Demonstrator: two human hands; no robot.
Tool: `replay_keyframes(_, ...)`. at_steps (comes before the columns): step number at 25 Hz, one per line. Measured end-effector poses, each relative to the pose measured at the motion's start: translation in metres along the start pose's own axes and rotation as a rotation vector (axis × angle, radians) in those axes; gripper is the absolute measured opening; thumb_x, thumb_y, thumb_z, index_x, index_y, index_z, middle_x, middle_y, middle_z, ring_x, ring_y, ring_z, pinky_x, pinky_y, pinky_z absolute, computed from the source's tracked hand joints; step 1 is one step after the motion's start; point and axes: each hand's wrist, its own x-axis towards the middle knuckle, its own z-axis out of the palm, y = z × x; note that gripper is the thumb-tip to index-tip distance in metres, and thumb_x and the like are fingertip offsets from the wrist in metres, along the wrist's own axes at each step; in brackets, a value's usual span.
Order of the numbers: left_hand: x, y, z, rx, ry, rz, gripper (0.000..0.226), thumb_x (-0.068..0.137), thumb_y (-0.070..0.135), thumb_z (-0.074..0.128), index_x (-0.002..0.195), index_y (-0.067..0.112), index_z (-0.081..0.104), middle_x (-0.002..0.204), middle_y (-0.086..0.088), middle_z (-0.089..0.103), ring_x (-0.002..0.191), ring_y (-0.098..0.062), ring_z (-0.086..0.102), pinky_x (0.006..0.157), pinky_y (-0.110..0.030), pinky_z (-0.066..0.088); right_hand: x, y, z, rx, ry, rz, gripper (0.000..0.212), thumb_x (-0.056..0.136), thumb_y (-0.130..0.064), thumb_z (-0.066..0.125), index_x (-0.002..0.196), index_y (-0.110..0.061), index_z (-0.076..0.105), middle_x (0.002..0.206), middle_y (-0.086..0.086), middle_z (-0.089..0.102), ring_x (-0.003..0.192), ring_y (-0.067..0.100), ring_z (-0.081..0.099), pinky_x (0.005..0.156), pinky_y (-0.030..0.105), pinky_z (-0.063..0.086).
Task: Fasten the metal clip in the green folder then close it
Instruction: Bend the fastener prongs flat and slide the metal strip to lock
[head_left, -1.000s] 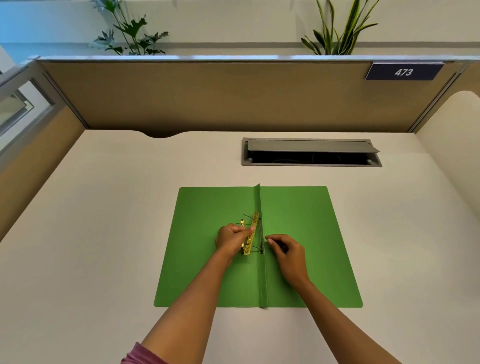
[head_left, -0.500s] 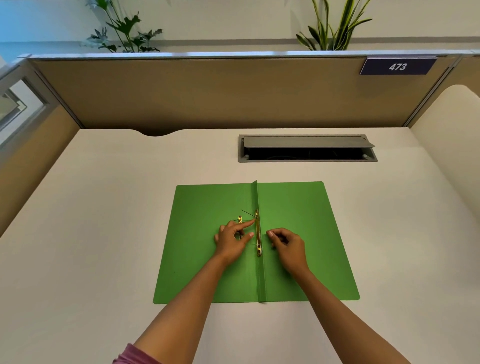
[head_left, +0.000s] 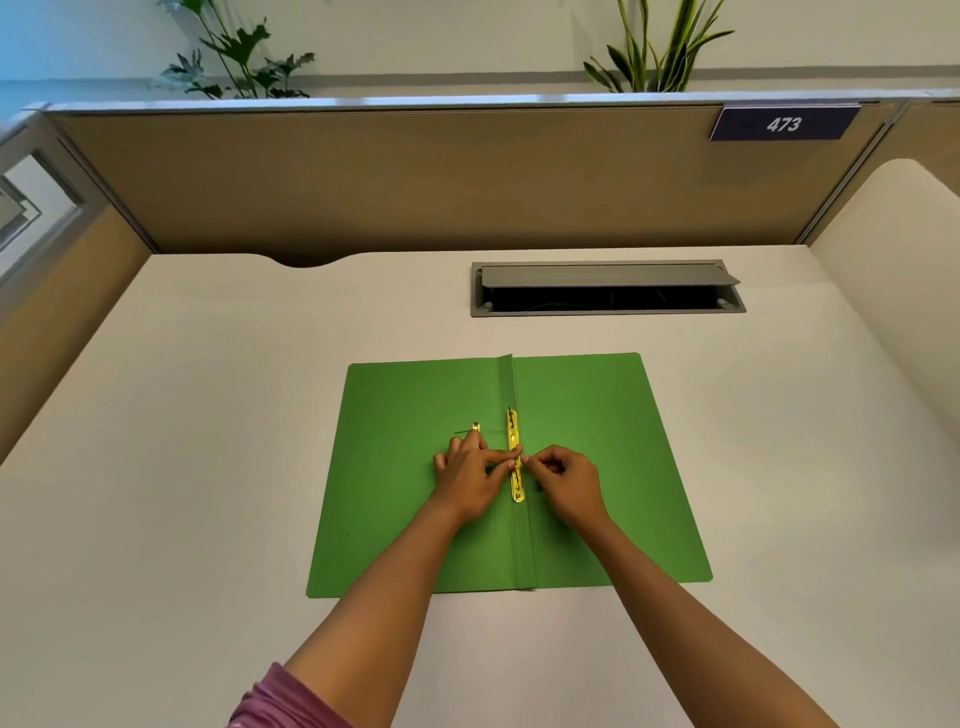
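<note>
The green folder (head_left: 405, 499) lies open and flat on the desk, its spine running away from me. A gold metal clip bar (head_left: 514, 441) lies along the spine. My left hand (head_left: 470, 475) rests on the left flap, its forefinger stretched right and pressing on the bar's middle. My right hand (head_left: 563, 480) sits on the right flap with fingers curled, its fingertips pinching at the bar's middle. A small gold clip piece (head_left: 475, 427) with a thin prong lies on the left flap just beyond my left fingers. A thin prong stands up at the bar's far end.
A grey cable hatch (head_left: 608, 288) with its lid raised is sunk into the white desk (head_left: 208, 415) beyond the folder. Tan partition walls (head_left: 415, 182) close the desk at the back and left; a white curved panel (head_left: 893, 260) stands at the right.
The gold bar went from tilted in my left fingers to lying flat along the spine. My left forefinger now presses on it, and my right fingertips have moved left onto it.
</note>
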Motion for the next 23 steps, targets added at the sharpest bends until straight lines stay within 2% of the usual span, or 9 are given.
replay_keyframes(2,0.002,0.003,-0.001,0.015,-0.024,-0.032,0.032,0.095,0.053,0.052,0.124,0.047,0.065,0.101,0.001,0.041,0.111,-0.022,0.04,0.092,-0.039,0.027,0.001,-0.006,-0.002,-0.03,-0.022,0.062,0.027,0.084,-0.035,0.071,0.069,-0.011,0.071,0.06,-0.002,0.062,0.057,0.009,0.051,0.054,0.02,0.039)
replay_keyframes(5,0.006,0.008,-0.001,0.025,-0.049,-0.071,0.033,0.093,0.051,0.058,0.124,0.044,0.067,0.124,-0.005,0.048,0.129,-0.025,0.037,0.102,-0.045,0.027,0.004,-0.016,-0.008,-0.089,-0.129,0.178,0.029,0.077,-0.039,0.075,0.071,-0.011,0.074,0.063,0.001,0.065,0.06,0.013,0.056,0.058,0.024,0.043)
replay_keyframes(8,0.008,0.011,-0.004,0.023,-0.072,-0.095,0.036,0.092,0.045,0.063,0.128,0.041,0.064,0.151,-0.008,0.039,0.145,-0.025,0.025,0.109,-0.05,0.023,0.002,-0.022,-0.007,-0.162,-0.225,0.259,0.023,0.073,-0.028,0.077,0.075,-0.005,0.076,0.07,0.007,0.074,0.066,0.018,0.068,0.069,0.029,0.055)
replay_keyframes(10,0.009,0.013,-0.007,0.034,-0.083,-0.105,0.037,0.091,0.043,0.065,0.128,0.04,0.065,0.156,-0.01,0.036,0.147,-0.026,0.023,0.111,-0.052,0.023,-0.006,-0.024,-0.004,-0.163,-0.194,0.28,0.013,0.072,-0.016,0.072,0.071,-0.004,0.076,0.07,0.011,0.076,0.067,0.021,0.074,0.075,0.037,0.061)
replay_keyframes(13,0.008,0.016,-0.008,0.055,-0.07,-0.116,0.037,0.089,0.043,0.067,0.126,0.04,0.066,0.156,-0.01,0.037,0.145,-0.027,0.026,0.109,-0.051,0.027,-0.02,-0.026,0.002,-0.299,-0.083,0.173,0.01,0.073,-0.01,0.068,0.068,-0.01,0.077,0.066,0.009,0.075,0.057,0.015,0.067,0.068,0.032,0.058)
replay_keyframes(16,0.007,0.018,-0.008,0.068,-0.046,-0.116,0.036,0.089,0.043,0.067,0.125,0.04,0.067,0.153,-0.009,0.041,0.142,-0.027,0.03,0.107,-0.05,0.029,-0.031,-0.03,0.006,-0.44,-0.038,0.012,0.016,0.079,-0.009,0.063,0.082,-0.008,0.078,0.082,0.014,0.076,0.075,0.029,0.069,0.069,0.033,0.052)
replay_keyframes(19,0.006,0.02,-0.009,0.092,-0.048,-0.116,0.036,0.089,0.044,0.067,0.125,0.04,0.067,0.151,-0.009,0.043,0.142,-0.027,0.031,0.106,-0.05,0.03,-0.038,-0.032,0.014,-0.612,-0.052,-0.085,0.022,0.084,-0.006,0.052,0.083,-0.002,0.073,0.084,0.022,0.072,0.078,0.04,0.064,0.061,0.038,0.045)
replay_keyframes(21,0.006,0.022,-0.009,0.113,-0.053,-0.114,0.036,0.09,0.044,0.066,0.126,0.041,0.066,0.152,-0.009,0.043,0.143,-0.027,0.031,0.107,-0.05,0.03,-0.042,-0.031,0.02,-0.708,-0.059,-0.126,0.024,0.088,-0.003,0.045,0.086,0.001,0.068,0.089,0.025,0.069,0.081,0.042,0.063,0.059,0.038,0.034)
replay_keyframes(23,0.006,0.022,-0.009,0.125,-0.059,-0.118,0.036,0.09,0.044,0.066,0.126,0.041,0.065,0.154,-0.01,0.041,0.144,-0.027,0.03,0.108,-0.05,0.03,-0.045,-0.031,0.023,-0.783,-0.078,-0.162,0.026,0.093,-0.002,0.039,0.097,0.002,0.065,0.097,0.024,0.066,0.088,0.042,0.063,0.062,0.039,0.031)
